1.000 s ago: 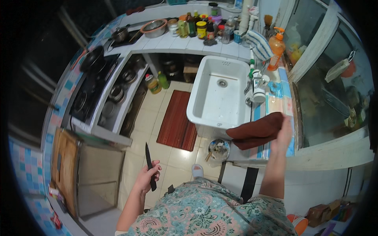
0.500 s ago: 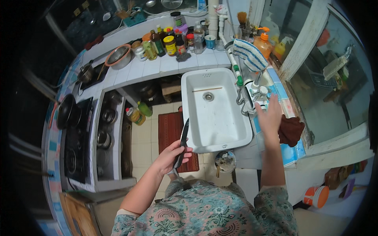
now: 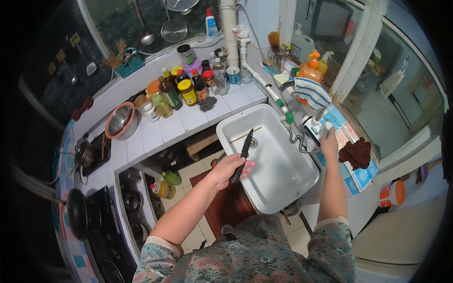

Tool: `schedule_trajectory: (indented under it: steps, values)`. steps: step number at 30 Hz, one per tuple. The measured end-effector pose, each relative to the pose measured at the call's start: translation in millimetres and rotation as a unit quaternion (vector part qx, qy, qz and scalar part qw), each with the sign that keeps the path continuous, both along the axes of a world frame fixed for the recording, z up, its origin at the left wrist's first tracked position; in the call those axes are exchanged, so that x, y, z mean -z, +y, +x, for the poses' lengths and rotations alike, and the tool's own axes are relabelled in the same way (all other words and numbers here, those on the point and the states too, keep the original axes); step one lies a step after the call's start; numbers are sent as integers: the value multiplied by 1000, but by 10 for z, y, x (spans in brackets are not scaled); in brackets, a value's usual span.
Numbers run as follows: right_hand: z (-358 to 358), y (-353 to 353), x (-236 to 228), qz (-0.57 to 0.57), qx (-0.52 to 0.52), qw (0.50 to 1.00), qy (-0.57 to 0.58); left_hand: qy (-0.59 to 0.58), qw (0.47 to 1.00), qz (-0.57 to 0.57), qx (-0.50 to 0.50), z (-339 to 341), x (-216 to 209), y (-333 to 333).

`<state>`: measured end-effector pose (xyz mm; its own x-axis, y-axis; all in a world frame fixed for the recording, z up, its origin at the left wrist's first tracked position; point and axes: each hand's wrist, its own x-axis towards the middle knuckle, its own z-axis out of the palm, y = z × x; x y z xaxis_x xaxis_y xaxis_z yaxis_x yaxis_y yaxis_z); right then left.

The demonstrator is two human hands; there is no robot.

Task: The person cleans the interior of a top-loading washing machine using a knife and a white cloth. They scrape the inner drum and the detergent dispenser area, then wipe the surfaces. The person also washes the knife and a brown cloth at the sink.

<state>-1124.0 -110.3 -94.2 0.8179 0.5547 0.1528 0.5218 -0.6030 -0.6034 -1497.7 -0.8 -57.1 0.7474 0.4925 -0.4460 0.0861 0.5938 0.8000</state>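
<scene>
A black knife (image 3: 246, 145) is gripped by its handle in my left hand (image 3: 228, 170), held over the left side of the white sink (image 3: 291, 198) with its dark blade tilted up and away from me. At the sink's right side, my right hand (image 3: 330, 142) has its fingers closed around the tap knob (image 3: 326, 127), beside the tap body (image 3: 311, 125). A thin brown stick (image 3: 239, 136) lies in the basin near the drain. The striped cloth (image 3: 311, 92) hangs behind the tap.
Sauce bottles and jars (image 3: 188, 92) crowd the tiled counter at the back. A colander basin (image 3: 121, 120) sits to their left, with a black pan (image 3: 77, 214) on the stove nearer me. A brown rag (image 3: 355, 153) lies by the window, and an orange pump bottle (image 3: 310, 70) stands behind the sink.
My left hand has moved forward with the knife, bringing it over the basin. My right hand, spread near the tap before, now has closed on the tap knob. The view has turned and shifted.
</scene>
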Motion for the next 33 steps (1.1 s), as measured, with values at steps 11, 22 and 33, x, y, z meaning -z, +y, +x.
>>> schedule_trajectory:
  steps: [11, 22, 33]
  values:
    - [366, -372, -162, -16, -115, 992, -55, -9, 995, -97, 9, 1233, 370, 965]
    - [-1426, 921, 277, 194, -72, 886, 414, -1, 999, -31, 41, 1758, 737, 1222]
    - [-1540, 1229, 119, 254, 111, 839, 467, 16, 981, -138, 134, 1815, 1012, 2163]
